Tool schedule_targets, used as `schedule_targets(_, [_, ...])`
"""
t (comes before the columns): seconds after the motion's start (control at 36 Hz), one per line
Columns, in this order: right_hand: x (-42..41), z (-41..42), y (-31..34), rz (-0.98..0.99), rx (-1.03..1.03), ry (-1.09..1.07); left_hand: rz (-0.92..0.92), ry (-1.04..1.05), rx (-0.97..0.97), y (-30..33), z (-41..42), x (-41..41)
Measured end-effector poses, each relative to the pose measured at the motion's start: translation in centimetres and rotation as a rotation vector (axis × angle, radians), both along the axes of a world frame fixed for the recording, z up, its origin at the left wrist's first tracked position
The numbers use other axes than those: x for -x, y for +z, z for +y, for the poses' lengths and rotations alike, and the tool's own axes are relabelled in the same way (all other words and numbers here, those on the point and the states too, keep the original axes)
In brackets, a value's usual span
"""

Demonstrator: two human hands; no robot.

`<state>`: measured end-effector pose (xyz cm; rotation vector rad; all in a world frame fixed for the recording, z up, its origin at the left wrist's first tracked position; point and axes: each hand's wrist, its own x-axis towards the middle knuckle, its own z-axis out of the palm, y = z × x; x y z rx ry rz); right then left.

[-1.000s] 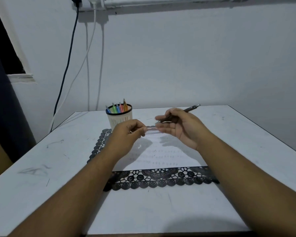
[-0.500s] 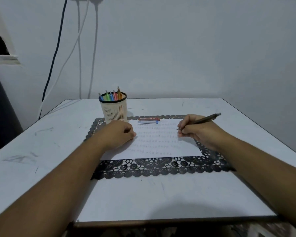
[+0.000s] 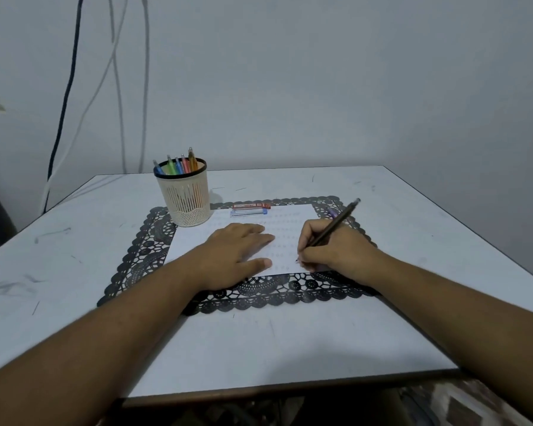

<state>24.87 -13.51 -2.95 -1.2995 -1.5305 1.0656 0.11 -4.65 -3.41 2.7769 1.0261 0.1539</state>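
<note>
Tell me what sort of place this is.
Probably a home writing desk: a white table against a plain wall, a cup of coloured pens, and a sheet on a lace mat that the right hand writes on with a pen.

The left forearm (image 3: 105, 333) and right forearm (image 3: 450, 302), both bare, reach in from the lower corners and converge ahead. The left hand (image 3: 234, 256) lies palm down, its fingers (image 3: 256, 235) straight and close together, the thumb spread toward the body. The right hand (image 3: 333, 253) rests on its outer edge, curled in a writing grip round a mechanical pencil (image 3: 336, 224), tip down.
</note>
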Motion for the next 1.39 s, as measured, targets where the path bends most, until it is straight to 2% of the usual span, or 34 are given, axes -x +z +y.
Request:
schedule_targets(0.61, [0.79,-0.66,0.58,-0.098,-0.042,0.006,0.009,0.018,0.013,0.04,-0.13,-0.27])
schedule_targets(1.39, [0.55,-0.98,0.68,-0.088,-0.062,-0.014,0.000,0.012,0.002,-0.23,0.09,-0.28])
